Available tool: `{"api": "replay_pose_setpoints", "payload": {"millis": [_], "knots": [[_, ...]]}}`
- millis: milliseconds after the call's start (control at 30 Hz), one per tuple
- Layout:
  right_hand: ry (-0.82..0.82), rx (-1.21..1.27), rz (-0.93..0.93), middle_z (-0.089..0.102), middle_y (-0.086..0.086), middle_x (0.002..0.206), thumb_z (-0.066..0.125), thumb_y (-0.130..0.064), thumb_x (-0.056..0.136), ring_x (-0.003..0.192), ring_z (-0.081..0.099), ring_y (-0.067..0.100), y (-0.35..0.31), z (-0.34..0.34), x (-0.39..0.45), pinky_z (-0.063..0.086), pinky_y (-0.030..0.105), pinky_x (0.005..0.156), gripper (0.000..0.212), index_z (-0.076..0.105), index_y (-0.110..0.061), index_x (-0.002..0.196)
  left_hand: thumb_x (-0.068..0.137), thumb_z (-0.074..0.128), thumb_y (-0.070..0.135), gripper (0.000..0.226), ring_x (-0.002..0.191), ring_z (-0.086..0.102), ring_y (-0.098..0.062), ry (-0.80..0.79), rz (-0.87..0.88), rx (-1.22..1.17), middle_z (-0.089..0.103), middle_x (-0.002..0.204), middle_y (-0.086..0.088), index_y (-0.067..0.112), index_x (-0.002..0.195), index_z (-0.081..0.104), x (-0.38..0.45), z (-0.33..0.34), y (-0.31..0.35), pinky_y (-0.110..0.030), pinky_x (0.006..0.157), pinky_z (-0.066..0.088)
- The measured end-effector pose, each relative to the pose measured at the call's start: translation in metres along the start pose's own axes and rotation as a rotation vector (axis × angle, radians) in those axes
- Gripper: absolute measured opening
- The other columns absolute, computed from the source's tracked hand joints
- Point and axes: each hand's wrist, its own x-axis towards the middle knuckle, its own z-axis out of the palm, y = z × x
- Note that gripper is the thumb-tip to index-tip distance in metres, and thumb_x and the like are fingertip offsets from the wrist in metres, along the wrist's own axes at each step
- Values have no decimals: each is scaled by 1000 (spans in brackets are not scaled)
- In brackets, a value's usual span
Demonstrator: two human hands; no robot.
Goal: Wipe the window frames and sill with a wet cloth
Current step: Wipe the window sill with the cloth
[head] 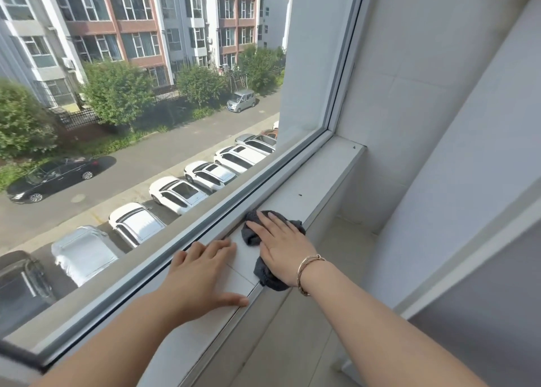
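Head view showed the right hand (282, 247), fingers spread flat, pressing a dark grey cloth (265, 237) onto the white sill (322, 175) at about five o'clock in the picture. The left hand (202, 272) lay flat at its nine o'clock, fingers straight, bracing beside the lower window frame (205, 228). Small dark specks (300, 195) waited toward one o'clock. A bunched cloth might skip the groove beneath the frame, and a wet sill could let the bracing hand slip.
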Motion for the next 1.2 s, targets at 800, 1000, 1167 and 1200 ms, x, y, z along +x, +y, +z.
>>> {"api": "replay_pose_setpoints", "payload": {"millis": [800, 1000, 1167, 1200], "knots": [[62, 18, 488, 1, -5, 159, 19, -26, 101, 146, 1, 15, 224, -40, 166, 5, 39, 119, 51, 9, -28, 150, 98, 33, 25, 36, 116, 33, -26, 333, 310, 134, 37, 135, 2, 15, 132, 39, 281, -20, 74, -32, 99, 26], [69, 19, 549, 0, -3, 160, 19, -25, 101, 146, 2, 17, 255, -45, 194, 6, 39, 119, 50, 11, -25, 150, 65, 17, 3, 57, 75, 50, -21, 501, 356, 85, 60, 92, 2, 14, 96, 64, 289, -6, 71, -28, 71, 40], [83, 18, 592, 2, -2, 160, 20, -24, 100, 146, 3, 19, 263, -45, 203, 8, 39, 119, 50, 14, -24, 150, 65, 12, 5, 61, 74, 53, -25, 510, 349, 122, 61, 89, -4, 8, 92, 66, 290, -9, 73, -33, 69, 27], [93, 20, 596, 2, -1, 160, 21, -24, 100, 146, 3, 19, 258, -44, 200, 8, 40, 119, 50, 15, -25, 149, 65, 13, 5, 61, 74, 53, -25, 496, 353, 125, 61, 89, -4, 7, 93, 67, 290, -9, 72, -33, 69, 27]]}}
